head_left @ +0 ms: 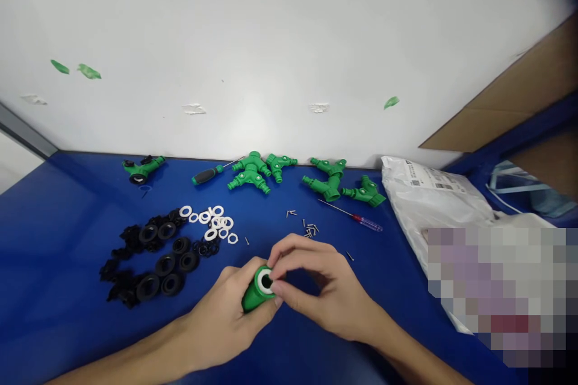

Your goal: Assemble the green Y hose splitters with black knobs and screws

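My left hand is wrapped round a green plastic hose fitting, its open end turned up toward me. A white ring washer sits in that opening. My right hand is closed in a pinch, fingertips pressing on the washer's rim. Both hands hover low over the blue table, near its front middle.
Black rings and caps lie in a heap at the left, white washers beside them. Small screws are scattered ahead. Several green Y-fittings, two screwdrivers and a white plastic bag line the back and right.
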{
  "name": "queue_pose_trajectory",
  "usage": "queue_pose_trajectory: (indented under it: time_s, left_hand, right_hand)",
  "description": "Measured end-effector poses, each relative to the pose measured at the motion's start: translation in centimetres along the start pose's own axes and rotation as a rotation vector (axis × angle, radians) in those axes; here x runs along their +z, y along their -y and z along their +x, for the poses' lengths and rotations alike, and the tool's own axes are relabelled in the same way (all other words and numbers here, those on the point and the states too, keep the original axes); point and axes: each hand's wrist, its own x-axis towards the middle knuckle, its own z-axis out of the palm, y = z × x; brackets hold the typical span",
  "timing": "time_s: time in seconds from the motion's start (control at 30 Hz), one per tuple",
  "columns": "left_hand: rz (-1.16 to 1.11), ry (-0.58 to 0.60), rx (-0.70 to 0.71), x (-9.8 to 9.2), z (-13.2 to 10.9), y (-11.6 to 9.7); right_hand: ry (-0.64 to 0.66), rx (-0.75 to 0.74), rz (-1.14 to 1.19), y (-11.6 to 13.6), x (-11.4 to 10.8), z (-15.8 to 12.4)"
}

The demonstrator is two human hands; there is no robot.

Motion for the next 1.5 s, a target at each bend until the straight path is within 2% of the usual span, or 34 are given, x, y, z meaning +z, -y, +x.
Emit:
queue_pose_trajectory:
  time_s: [0.13,0.27,0.47,0.83,1.03,1.2,1.37,1.5]
  left_hand:
    - [-0.022,-0.012,0.073,-0.2,0.2,0.0]
    - [0.032,-0.004,0.109,-0.5,0.0,-0.2]
    - [0.069,-0.007,0.137,-0.5,-0.4,0.1]
    - [0.121,0.027,0.165,-0.6,-0.3,-0.3]
    - [0.16,0.061,0.159,-0.7,-0.2,-0.4]
    - [0.101,0.063,0.154,-0.7,-0.1,-0.4]
    - [0.065,0.081,0.131,-0.8,-0.1,-0.5]
    - [0.068,0.073,0.177,-0.7,-0.1,-0.3]
  right_hand:
    - [0.006,0.266,0.129,-0.1,0.2,0.0]
    - [0.067,0.394,0.139,-0.2,0.7,0.0]
    - [0.116,0.303,0.033,0.2,1.1,-0.2]
    - [0.269,0.349,0.122,0.1,-0.3,0.2]
    - [0.268,0.384,0.118,0.6,0.1,0.3]
    - [0.275,0.364,0.151,0.5,-0.2,0.5]
    - [0.256,0.412,0.191,0.5,0.6,0.5]
    - [0.262,0.404,0.132,0.7,0.4,0.5]
